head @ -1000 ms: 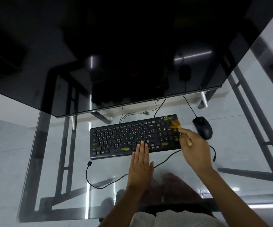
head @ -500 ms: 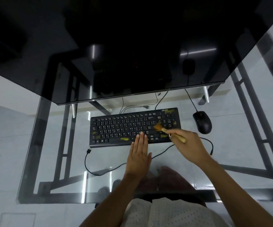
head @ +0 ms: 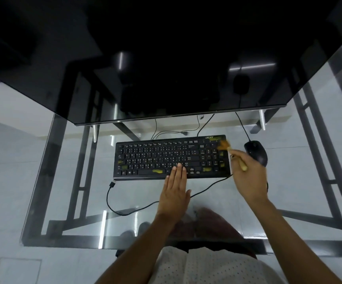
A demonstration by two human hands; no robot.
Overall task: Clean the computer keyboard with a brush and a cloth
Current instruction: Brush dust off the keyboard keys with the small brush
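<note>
A black keyboard (head: 157, 158) with yellow smears on some keys lies on the glass desk (head: 43, 173). My left hand (head: 175, 191) lies flat with straight fingers on the keyboard's front edge, below the right part of the letter keys. My right hand (head: 248, 175) grips a small wooden-handled brush (head: 230, 152) at the keyboard's right end. Its orange bristles touch the upper right corner, over the number pad. No cloth is in view.
A black mouse (head: 257, 151) sits just right of the keyboard, partly behind my right hand. A large dark monitor (head: 166, 58) overhangs the back of the desk. The keyboard's loose USB cable (head: 112, 199) loops over the glass in front.
The brush has swept from the middle-right keys back to the keyboard's upper right corner. My left hand has stayed flat on the front edge.
</note>
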